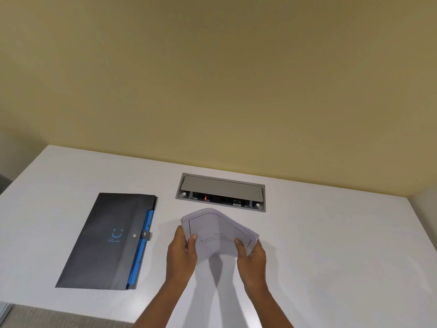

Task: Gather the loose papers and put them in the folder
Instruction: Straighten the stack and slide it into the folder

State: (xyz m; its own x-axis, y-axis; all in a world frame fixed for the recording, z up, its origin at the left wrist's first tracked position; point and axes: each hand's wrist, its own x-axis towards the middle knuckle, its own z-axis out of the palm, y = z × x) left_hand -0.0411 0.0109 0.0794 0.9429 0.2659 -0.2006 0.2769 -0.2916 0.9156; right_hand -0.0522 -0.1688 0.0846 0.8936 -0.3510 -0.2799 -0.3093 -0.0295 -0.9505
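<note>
1. The stack of papers (218, 230) is in your two hands, lifted above the white table (331, 245) near its middle. The sheets arch upward, the far edge curving toward the wall, and the top sheet carries a thin black border and a few lines of small print too blurred to read.

2. Your left hand (182, 252) grips the stack's near-left side — thumb pressed on the top sheet, fingers curled underneath and out of sight.

3. Your right hand (251, 256) grips the near-right side the same way: thumb on top, fingers wrapped beneath the edge, where the sheets fan apart slightly.

4. The folder (104, 240) lies flat on the table to the left of the papers, well apart from them. It is dark grey with a small blue smile mark and some lettering on its cover. Blue divider tabs (144, 242) show along its right edge, and a grey strap (146, 234) crosses that edge beside a metal snap; whether the strap is fastened, you cannot tell from here.

5. Beyond the papers, set into the table, sits a grey power box (221, 192) with its lid tilted up — a small red light glows inside.

6. A plain yellowish wall (212, 79) rises behind the table's far edge.
</note>
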